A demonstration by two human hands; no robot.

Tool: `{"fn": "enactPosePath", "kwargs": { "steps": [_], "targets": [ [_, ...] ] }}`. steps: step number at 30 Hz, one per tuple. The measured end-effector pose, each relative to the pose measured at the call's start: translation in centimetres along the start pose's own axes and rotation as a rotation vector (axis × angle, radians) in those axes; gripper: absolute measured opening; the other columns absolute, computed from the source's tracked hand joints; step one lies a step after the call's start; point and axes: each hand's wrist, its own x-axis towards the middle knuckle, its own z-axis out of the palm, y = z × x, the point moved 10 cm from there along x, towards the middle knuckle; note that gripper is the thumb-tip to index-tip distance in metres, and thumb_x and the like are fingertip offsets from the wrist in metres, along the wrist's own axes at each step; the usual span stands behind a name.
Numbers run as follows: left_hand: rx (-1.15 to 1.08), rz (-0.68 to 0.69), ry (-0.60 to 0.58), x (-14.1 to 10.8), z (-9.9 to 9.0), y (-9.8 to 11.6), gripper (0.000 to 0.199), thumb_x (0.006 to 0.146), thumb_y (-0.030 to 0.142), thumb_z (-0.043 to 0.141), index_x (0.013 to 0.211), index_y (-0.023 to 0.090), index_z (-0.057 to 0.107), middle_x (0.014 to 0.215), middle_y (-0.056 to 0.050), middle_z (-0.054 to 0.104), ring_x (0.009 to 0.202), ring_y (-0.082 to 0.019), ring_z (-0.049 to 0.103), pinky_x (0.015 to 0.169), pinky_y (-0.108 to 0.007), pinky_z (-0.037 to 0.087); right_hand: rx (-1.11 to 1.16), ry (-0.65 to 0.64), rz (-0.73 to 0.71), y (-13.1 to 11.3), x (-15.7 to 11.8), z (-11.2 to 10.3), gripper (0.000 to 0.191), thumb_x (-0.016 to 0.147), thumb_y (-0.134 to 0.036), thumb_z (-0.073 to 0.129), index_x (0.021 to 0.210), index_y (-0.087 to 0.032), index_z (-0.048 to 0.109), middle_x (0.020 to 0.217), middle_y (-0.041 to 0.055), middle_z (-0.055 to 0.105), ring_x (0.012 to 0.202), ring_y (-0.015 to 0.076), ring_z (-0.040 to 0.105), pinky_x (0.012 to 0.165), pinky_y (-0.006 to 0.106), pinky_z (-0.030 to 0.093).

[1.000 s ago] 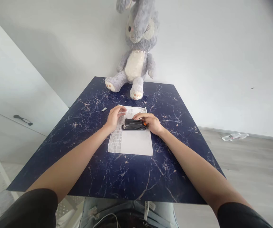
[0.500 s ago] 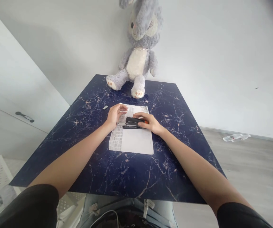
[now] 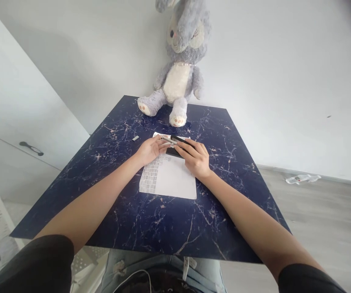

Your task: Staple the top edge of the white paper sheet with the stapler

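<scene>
A black stapler is tilted on its side above a printed sheet of paper, its top arm and metal rail spread apart from its base. My right hand is wrapped round its right part and hides much of it. At the rail's other end is my left hand, fingers bent against the metal tip; the exact hold is partly hidden. A small light grey block, perhaps a strip of staples, lies on the table left of the paper.
The dark blue marbled table stands against the wall. A large grey plush rabbit sits at its far edge. To the left is a white cabinet with a dark handle; on the floor at right lies a clear plastic bottle.
The stapler has been turned and spread open, away from lying flat on the paper. My right hand has shifted its grip over it, and my left fingers have come to the metal end.
</scene>
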Motion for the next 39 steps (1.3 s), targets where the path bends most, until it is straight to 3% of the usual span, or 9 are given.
{"fn": "enactPosePath", "kwargs": {
  "steps": [6, 11, 14, 17, 20, 24, 26, 32, 39],
  "targets": [
    [0.049, 0.084, -0.040, -0.3, 0.9, 0.8, 0.018, 0.100, 0.021, 0.065, 0.106, 0.010, 0.078, 0.108, -0.013, 0.080, 0.100, -0.020, 0.077, 0.102, -0.031, 0.059, -0.088, -0.005, 0.000, -0.3, 0.0, -0.1, 0.045, 0.102, -0.012, 0.059, 0.138, -0.037, 0.069, 0.137, 0.0000, 0.073, 0.129, 0.0277, 0.059, 0.099, 0.044, 0.049],
    [0.164, 0.112, -0.031, 0.1, 0.5, 0.9, 0.014, 0.092, 0.011, 0.069, 0.104, 0.013, 0.077, 0.117, -0.015, 0.078, 0.117, -0.027, 0.074, 0.116, -0.043, 0.053, 0.154, 0.103, 0.213, 2.2, 0.1, -0.5, 0.044, 0.099, -0.011, 0.053, 0.131, -0.033, 0.073, 0.127, 0.0062, 0.075, 0.116, 0.0321, 0.059, 0.098, 0.053, 0.050],
    [0.162, 0.313, 0.073, 0.0, -0.9, 3.2, 0.022, 0.089, 0.006, 0.067, 0.107, 0.017, 0.072, 0.125, -0.014, 0.075, 0.128, -0.028, 0.069, 0.118, -0.048, 0.051, 0.323, 0.145, 0.400, 4.4, 0.0, -0.5, 0.024, 0.097, -0.028, 0.063, 0.117, -0.027, 0.075, 0.112, 0.0103, 0.073, 0.100, 0.0308, 0.062, 0.091, 0.051, 0.054],
    [0.151, 0.507, 0.164, -1.0, -1.8, 5.6, 0.025, 0.089, 0.009, 0.068, 0.108, 0.023, 0.063, 0.133, -0.008, 0.071, 0.134, -0.025, 0.064, 0.114, -0.044, 0.053, 0.422, 0.060, 0.476, 5.2, 0.2, 0.3, 0.025, 0.092, -0.047, 0.071, 0.096, -0.023, 0.071, 0.085, 0.0057, 0.066, 0.077, 0.0233, 0.059, 0.073, 0.040, 0.052],
    [0.183, 0.528, 0.193, -1.7, -1.4, 6.1, 0.023, 0.090, 0.015, 0.070, 0.106, 0.026, 0.059, 0.127, -0.005, 0.070, 0.121, -0.022, 0.069, 0.099, -0.037, 0.058, 0.516, -0.097, 0.371, 3.9, 0.7, 1.5, 0.030, 0.092, -0.051, 0.072, 0.087, -0.022, 0.065, 0.077, 0.0026, 0.061, 0.069, 0.0190, 0.055, 0.066, 0.035, 0.046],
    [0.261, 0.503, 0.169, -2.3, 0.2, 5.7, 0.011, 0.091, 0.021, 0.066, 0.100, 0.025, 0.061, 0.104, -0.004, 0.068, 0.083, -0.015, 0.066, 0.074, -0.029, 0.056, 0.567, -0.185, 0.278, 2.9, 0.9, 2.6, 0.026, 0.092, -0.046, 0.073, 0.091, -0.021, 0.066, 0.081, 0.0027, 0.062, 0.071, 0.0186, 0.057, 0.067, 0.035, 0.045],
    [0.264, 0.472, 0.096, -2.3, 1.2, 5.2, 0.009, 0.091, 0.021, 0.063, 0.099, 0.024, 0.063, 0.101, -0.005, 0.066, 0.080, -0.015, 0.063, 0.071, -0.029, 0.055, 0.545, -0.205, 0.250, 2.7, 0.9, 3.1, 0.026, 0.092, -0.046, 0.073, 0.095, -0.021, 0.067, 0.083, 0.0033, 0.064, 0.073, 0.0191, 0.058, 0.069, 0.035, 0.046],
    [0.293, 0.464, 0.020, -2.4, 2.4, 4.8, 0.020, 0.090, 0.025, 0.073, 0.105, 0.025, 0.060, 0.116, -0.006, 0.065, 0.108, -0.022, 0.070, 0.093, -0.036, 0.058, 0.557, -0.212, 0.244, 2.7, 0.9, 3.6, 0.030, 0.103, -0.050, 0.059, 0.103, -0.021, 0.069, 0.089, 0.0061, 0.069, 0.081, 0.0219, 0.063, 0.080, 0.039, 0.050],
    [0.391, 0.525, -0.038, -3.3, 4.3, 4.9, 0.044, 0.080, 0.037, 0.091, 0.105, 0.025, 0.058, 0.122, -0.007, 0.069, 0.129, -0.029, 0.066, 0.114, -0.048, 0.050, 0.663, -0.185, 0.170, 1.7, 1.4, 2.3, 0.045, 0.109, -0.049, 0.044, 0.144, -0.026, 0.057, 0.143, 0.0125, 0.062, 0.131, 0.0298, 0.058, 0.115, 0.051, 0.044]
  ]
}}
